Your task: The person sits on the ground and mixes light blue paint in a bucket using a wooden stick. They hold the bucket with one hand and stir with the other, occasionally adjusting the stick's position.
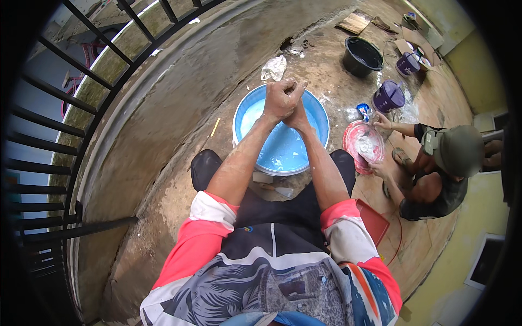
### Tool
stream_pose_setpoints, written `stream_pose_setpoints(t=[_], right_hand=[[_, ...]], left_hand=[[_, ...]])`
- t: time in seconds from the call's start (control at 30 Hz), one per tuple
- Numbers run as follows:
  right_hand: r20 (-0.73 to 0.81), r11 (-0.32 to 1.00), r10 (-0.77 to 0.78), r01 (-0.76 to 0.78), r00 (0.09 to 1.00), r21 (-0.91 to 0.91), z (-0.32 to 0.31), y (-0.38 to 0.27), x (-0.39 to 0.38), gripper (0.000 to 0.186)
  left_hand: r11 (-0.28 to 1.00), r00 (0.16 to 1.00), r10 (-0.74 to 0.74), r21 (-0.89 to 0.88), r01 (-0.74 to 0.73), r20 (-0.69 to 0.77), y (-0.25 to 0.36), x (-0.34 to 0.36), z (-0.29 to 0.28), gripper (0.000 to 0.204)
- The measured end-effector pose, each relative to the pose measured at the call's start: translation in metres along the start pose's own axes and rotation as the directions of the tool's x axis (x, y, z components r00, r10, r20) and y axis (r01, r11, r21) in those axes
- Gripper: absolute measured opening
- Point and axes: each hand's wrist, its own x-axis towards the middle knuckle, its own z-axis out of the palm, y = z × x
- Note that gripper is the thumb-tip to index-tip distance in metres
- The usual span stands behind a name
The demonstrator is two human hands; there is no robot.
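My left hand (279,101) and my right hand (297,115) are pressed together over the far part of a round blue tub (237,117). Both are closed, with the left fingers curled in front of the right hand. Pale, dusty smears cover the skin of both. Whatever lies between the palms, if anything, is hidden. Milky bluish-white liquid (284,145) with white flecks lies in the tub, below my wrists. The tub stands on the ground between my dark shoes.
A crumpled white cloth (274,68) lies beyond the tub. Beneath its near edge is a putty knife (281,191). To the right, a crouching person (435,179) reaches to a red basin (350,132) of white material. Purple buckets (389,96) and a black bucket (361,58) stand farther off; a barred railing (81,133) is left.
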Motion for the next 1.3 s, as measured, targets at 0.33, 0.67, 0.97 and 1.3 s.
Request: stream_pose_setpoints(t=[0.33, 0.67, 0.97, 1.3], right_hand=[[0.101, 0.914, 0.313, -0.328, 0.944, 0.238, -0.007, -0.055, -0.009, 0.023], [0.006, 0.984, -0.042, 0.041, 0.999, 0.173, -0.032, -0.140, 0.034, 0.050], [-0.076, 0.996, -0.084, 0.083, 0.994, -0.011, -0.004, -0.016, -0.002, 0.028], [-0.007, 0.980, 0.196, -0.195, 0.981, 0.035, 0.000, -0.033, -0.034, 0.024]], left_hand=[[0.988, 0.987, -0.139, 0.071, 0.134, 0.074, 0.041, 0.019, -0.009, 0.046], [0.985, 0.985, 0.170, -0.020, -0.170, -0.008, 0.133, 0.043, -0.043, 0.034], [1.000, 0.999, 0.021, 0.003, -0.021, 0.045, 0.025, -0.001, -0.001, 0.038], [0.984, 0.979, -0.179, -0.005, 0.181, 0.095, 0.017, -0.007, 0.004, 0.045]])
